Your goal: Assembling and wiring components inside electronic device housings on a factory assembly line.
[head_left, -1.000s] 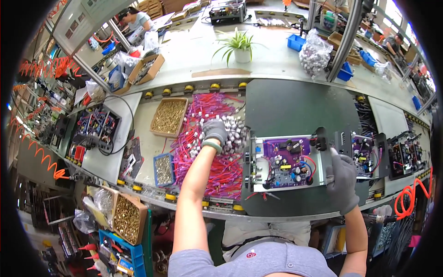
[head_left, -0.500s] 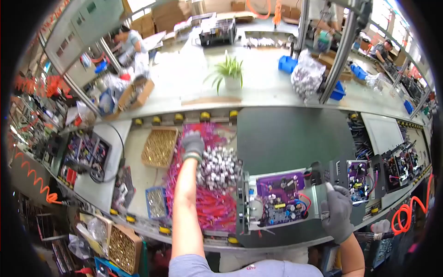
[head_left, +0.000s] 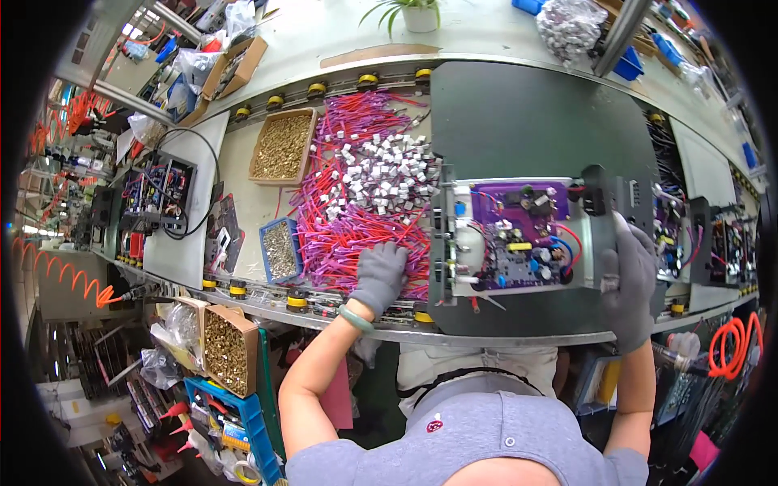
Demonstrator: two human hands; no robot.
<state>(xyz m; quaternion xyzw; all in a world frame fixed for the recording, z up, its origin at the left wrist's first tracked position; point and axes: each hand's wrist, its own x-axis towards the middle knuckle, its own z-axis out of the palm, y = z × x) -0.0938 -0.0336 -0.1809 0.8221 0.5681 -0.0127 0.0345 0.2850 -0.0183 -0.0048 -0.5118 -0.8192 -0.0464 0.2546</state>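
Note:
My left hand (head_left: 380, 279), in a grey glove, rests on the near edge of a heap of red and purple wires (head_left: 340, 243). Its fingers are stretched over the wires, and nothing shows held in them. White connectors (head_left: 393, 174) are bunched in the heap's middle. On the dark green board to the right lies an open metal housing (head_left: 592, 243) with a purple circuit board (head_left: 519, 235) inside. My gloved right hand (head_left: 634, 283) grips the housing's right side, thumb toward the far end.
Left of the wires are a box of brass-coloured parts (head_left: 282, 146) and a blue tray of small silver pieces (head_left: 280, 251). More opened units (head_left: 158, 190) sit along the line on both sides. A potted plant (head_left: 420, 18) stands beyond the rail.
The view has tilted downward. My left hand has come from the far part of the wire heap to its near edge. My right hand remains at the housing's right side.

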